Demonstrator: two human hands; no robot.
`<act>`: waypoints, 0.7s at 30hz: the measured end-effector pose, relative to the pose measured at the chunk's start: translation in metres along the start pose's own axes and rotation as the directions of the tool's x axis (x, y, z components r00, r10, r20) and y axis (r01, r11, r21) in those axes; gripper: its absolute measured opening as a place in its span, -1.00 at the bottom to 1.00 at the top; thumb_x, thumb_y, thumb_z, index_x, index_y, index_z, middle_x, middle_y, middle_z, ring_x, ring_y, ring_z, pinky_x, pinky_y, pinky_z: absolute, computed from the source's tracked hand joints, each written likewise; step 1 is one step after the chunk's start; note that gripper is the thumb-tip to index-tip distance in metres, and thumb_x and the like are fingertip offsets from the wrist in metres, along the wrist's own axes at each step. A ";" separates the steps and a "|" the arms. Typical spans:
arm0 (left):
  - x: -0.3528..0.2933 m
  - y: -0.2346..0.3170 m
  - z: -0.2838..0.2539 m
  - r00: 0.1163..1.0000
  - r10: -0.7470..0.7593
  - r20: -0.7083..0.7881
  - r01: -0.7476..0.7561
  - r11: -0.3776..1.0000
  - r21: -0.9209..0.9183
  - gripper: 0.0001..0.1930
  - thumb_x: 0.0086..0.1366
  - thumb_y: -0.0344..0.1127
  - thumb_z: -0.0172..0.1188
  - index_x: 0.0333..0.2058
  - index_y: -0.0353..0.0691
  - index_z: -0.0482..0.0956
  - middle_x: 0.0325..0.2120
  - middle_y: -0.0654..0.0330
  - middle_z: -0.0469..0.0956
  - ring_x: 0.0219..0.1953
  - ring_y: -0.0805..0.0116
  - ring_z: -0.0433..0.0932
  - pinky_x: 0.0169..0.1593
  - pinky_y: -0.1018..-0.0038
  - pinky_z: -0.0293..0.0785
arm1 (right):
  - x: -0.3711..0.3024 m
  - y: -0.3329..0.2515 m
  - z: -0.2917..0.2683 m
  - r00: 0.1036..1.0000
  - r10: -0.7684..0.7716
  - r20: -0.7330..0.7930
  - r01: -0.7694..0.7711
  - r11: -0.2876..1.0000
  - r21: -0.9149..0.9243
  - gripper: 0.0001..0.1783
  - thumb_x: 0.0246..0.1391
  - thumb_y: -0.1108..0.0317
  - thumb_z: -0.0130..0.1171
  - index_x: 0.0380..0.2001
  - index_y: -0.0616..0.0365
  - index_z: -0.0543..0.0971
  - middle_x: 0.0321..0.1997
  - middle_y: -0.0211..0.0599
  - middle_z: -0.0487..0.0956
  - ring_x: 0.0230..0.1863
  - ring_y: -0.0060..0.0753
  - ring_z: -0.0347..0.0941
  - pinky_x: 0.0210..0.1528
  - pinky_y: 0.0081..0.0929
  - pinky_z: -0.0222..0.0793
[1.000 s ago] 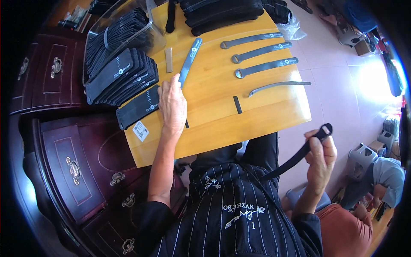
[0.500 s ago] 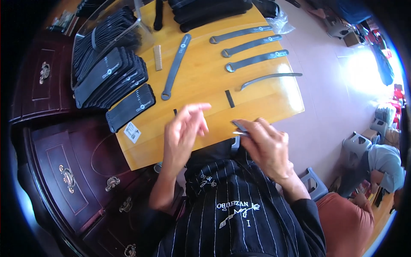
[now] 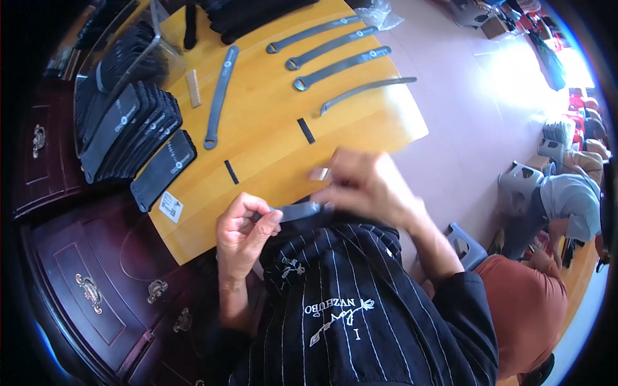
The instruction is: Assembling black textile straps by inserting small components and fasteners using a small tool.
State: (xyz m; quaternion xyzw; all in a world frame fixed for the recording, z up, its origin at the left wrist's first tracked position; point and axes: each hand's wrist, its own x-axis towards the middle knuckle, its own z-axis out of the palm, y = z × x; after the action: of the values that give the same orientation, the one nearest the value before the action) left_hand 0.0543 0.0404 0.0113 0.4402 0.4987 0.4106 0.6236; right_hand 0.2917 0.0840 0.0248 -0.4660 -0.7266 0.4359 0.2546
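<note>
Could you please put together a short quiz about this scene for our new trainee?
1. True or false: the left hand and the right hand both hold the same grey strap.
2. Which lies nearest the stack of black pouches on the wooden table? A) the single grey strap with a ring at its end B) the four straps in a row C) the white tag
3. What colour are the two small flat strips lying on the table?

Key: 1 true. 2 C. 3 black.
</note>
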 end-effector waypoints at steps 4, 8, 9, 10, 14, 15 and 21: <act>-0.014 -0.001 -0.006 0.999 -0.001 0.048 0.002 1.000 -0.022 -0.83 0.14 -0.55 0.27 -0.41 -0.28 0.41 -0.55 0.30 0.50 -0.54 0.66 0.44 -0.42 0.75 0.37 | 0.013 0.052 -0.015 0.934 0.053 -0.353 -0.153 0.953 -0.263 -0.72 0.01 0.21 0.23 -0.30 0.18 0.61 -0.44 -0.17 0.55 -0.44 -0.23 0.53 -0.39 -0.43 0.41; -0.018 -0.003 -0.003 0.991 0.017 0.131 -0.006 0.997 -0.081 -0.81 0.10 -0.58 0.30 -0.38 -0.30 0.44 -0.50 0.27 0.50 -0.50 0.66 0.44 -0.40 0.76 0.34 | 0.009 0.023 -0.011 0.996 0.084 0.024 -0.087 0.990 0.114 -0.64 -0.04 0.13 0.30 -0.28 0.19 0.61 -0.37 -0.20 0.58 -0.35 -0.28 0.55 -0.29 -0.45 0.43; -0.019 -0.001 -0.001 0.988 0.015 0.155 -0.006 0.998 -0.062 -0.80 0.10 -0.58 0.30 -0.35 -0.31 0.44 -0.48 0.26 0.51 -0.48 0.65 0.44 -0.39 0.75 0.35 | 0.006 0.019 0.001 0.995 -0.054 0.084 0.037 0.981 0.193 -0.63 -0.06 0.16 0.33 -0.25 0.19 0.60 -0.31 -0.22 0.60 -0.29 -0.30 0.54 -0.25 -0.44 0.43; -0.018 0.002 0.004 0.983 0.016 0.185 -0.008 0.999 -0.045 -0.79 0.09 -0.58 0.31 -0.32 -0.33 0.45 -0.46 0.25 0.51 -0.47 0.64 0.45 -0.38 0.74 0.35 | 0.004 0.015 0.007 0.973 -0.193 0.127 0.152 0.950 0.274 -0.60 -0.09 0.18 0.36 -0.21 0.19 0.60 -0.25 -0.24 0.61 -0.23 -0.32 0.54 -0.20 -0.43 0.42; -0.013 0.011 0.005 0.996 0.078 0.054 -0.077 0.997 -0.006 -0.72 0.10 -0.58 0.29 -0.20 -0.34 0.46 -0.36 0.21 0.54 -0.42 0.60 0.47 -0.35 0.70 0.39 | 0.004 0.007 0.005 0.898 -0.037 0.439 -0.079 0.967 0.243 -0.62 -0.09 0.17 0.36 -0.28 0.22 0.59 -0.39 -0.27 0.60 -0.29 -0.34 0.55 -0.25 -0.47 0.42; -0.014 0.008 -0.005 0.996 0.093 0.005 -0.093 0.996 0.010 -0.69 0.11 -0.57 0.28 -0.15 -0.33 0.46 -0.37 0.22 0.54 -0.44 0.59 0.47 -0.34 0.70 0.40 | 0.004 0.016 0.003 0.912 -0.043 0.408 -0.030 0.985 0.171 -0.65 -0.08 0.18 0.35 -0.33 0.23 0.59 -0.43 -0.29 0.59 -0.32 -0.38 0.54 -0.28 -0.49 0.41; 0.003 -0.003 -0.031 0.977 0.025 -0.210 -0.011 0.998 0.066 -0.70 0.17 -0.47 0.26 -0.12 -0.34 0.46 -0.51 0.25 0.52 -0.53 0.58 0.46 -0.40 0.71 0.41 | 0.005 0.031 -0.042 0.918 0.243 0.313 -0.267 0.963 0.037 -0.73 0.04 0.20 0.26 -0.41 0.22 0.59 -0.56 -0.45 0.48 -0.51 -0.63 0.33 -0.44 -0.61 0.26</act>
State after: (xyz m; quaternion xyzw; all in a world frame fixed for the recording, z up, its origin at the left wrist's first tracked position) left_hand 0.0249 0.0472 0.0044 0.4187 0.5710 0.4443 0.5489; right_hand 0.3364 0.1105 0.0188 -0.4732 -0.6726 0.5604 0.0985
